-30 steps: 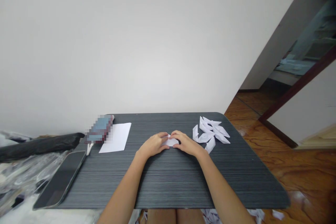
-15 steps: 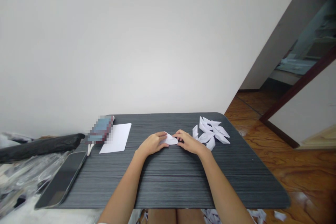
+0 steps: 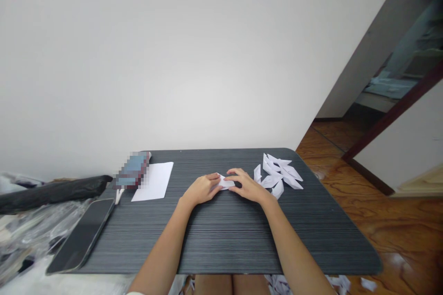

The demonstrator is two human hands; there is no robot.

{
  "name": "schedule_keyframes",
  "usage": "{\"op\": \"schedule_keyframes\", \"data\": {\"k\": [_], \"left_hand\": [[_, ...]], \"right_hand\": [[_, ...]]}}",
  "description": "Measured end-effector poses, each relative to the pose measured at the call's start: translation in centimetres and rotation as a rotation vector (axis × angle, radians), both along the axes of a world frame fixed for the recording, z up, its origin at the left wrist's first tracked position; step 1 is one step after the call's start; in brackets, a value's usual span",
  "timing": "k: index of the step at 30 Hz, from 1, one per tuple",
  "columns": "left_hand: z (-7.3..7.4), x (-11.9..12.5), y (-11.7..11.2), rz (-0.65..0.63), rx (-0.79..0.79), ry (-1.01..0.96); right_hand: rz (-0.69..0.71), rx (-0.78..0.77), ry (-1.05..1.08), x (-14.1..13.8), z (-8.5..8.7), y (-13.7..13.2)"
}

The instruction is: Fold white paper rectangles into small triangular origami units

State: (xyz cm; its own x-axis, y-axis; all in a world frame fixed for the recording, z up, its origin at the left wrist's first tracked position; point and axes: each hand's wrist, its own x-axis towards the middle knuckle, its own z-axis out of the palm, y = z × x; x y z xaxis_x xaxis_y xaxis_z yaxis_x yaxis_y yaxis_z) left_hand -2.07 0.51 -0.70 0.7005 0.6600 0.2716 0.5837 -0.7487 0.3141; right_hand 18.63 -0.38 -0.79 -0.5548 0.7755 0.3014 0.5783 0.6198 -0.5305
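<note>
A small folded white paper piece (image 3: 225, 182) lies on the dark striped table (image 3: 221, 235) near its middle. My left hand (image 3: 202, 189) pinches its left end with curled fingers. My right hand (image 3: 246, 185) presses and grips its right end, fingers bent over it. Most of the paper is hidden under my fingers. A pile of several folded white paper pieces (image 3: 278, 174) sits just right of my right hand.
A flat white sheet (image 3: 154, 180) lies at the back left beside a blurred box (image 3: 132, 171). A dark phone (image 3: 81, 236) rests at the table's left edge. A black rolled object (image 3: 51, 190) lies further left. Paper scraps (image 3: 341, 282) litter the wooden floor.
My right hand has slid slightly left over the paper, covering more of it. My left hand stays on the left end. The pile has not moved.
</note>
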Motion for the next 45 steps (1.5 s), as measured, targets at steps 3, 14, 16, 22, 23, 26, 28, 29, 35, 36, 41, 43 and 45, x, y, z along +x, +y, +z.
{"op": "schedule_keyframes", "data": {"k": [3, 14, 16, 22, 23, 26, 28, 29, 35, 36, 41, 43, 45], "left_hand": [[-0.2, 0.1, 0.1, -0.008, 0.070, 0.072], [-1.9, 0.0, 0.3, -0.075, 0.174, 0.106], [-1.9, -0.5, 0.1, -0.063, 0.104, 0.030], [-1.4, -1.0, 0.1, 0.137, -0.056, -0.162], [-1.4, -0.9, 0.2, 0.162, -0.081, -0.170], [-1.5, -0.8, 0.5, 0.241, -0.147, -0.179], [-1.7, -0.8, 0.6, 0.304, -0.162, -0.174], [-1.8, -0.8, 0.6, 0.332, -0.158, -0.166], [-2.1, -0.3, -0.1, 0.431, -0.046, -0.049], [-2.1, -0.1, -0.3, 0.441, -0.034, -0.021], [-1.8, 0.6, -1.2, 0.523, -0.018, 0.088], [-1.6, 0.9, -1.4, 0.552, -0.014, 0.105], [-1.5, 1.0, -1.6, 0.569, -0.010, 0.102]], "right_hand": [[0.015, 0.062, -0.032, -0.7, -0.6, 0.0], [-0.014, 0.032, 0.153, -2.1, -2.8, 0.8], [-0.038, -0.001, 0.201, -2.0, -2.6, 0.9], [-0.051, -0.035, 0.265, -1.6, -2.3, 1.3], [-0.062, -0.036, 0.264, -1.5, -2.3, 1.4], [-0.110, -0.045, 0.234, -1.2, -2.5, 1.6], [-0.131, -0.052, 0.194, -1.1, -2.6, 1.7], [-0.145, -0.052, 0.173, -1.1, -2.7, 1.7], [-0.212, 0.017, 0.045, -1.6, -3.0, 1.4], [-0.220, 0.028, 0.027, -1.7, -3.1, 1.4], [-0.347, 0.115, -0.024, -2.3, -2.6, 0.7], [-0.370, 0.185, -0.063, -2.8, -2.1, 0.2], [-0.292, 0.223, -0.126, -3.4, -1.8, -0.6]]}}
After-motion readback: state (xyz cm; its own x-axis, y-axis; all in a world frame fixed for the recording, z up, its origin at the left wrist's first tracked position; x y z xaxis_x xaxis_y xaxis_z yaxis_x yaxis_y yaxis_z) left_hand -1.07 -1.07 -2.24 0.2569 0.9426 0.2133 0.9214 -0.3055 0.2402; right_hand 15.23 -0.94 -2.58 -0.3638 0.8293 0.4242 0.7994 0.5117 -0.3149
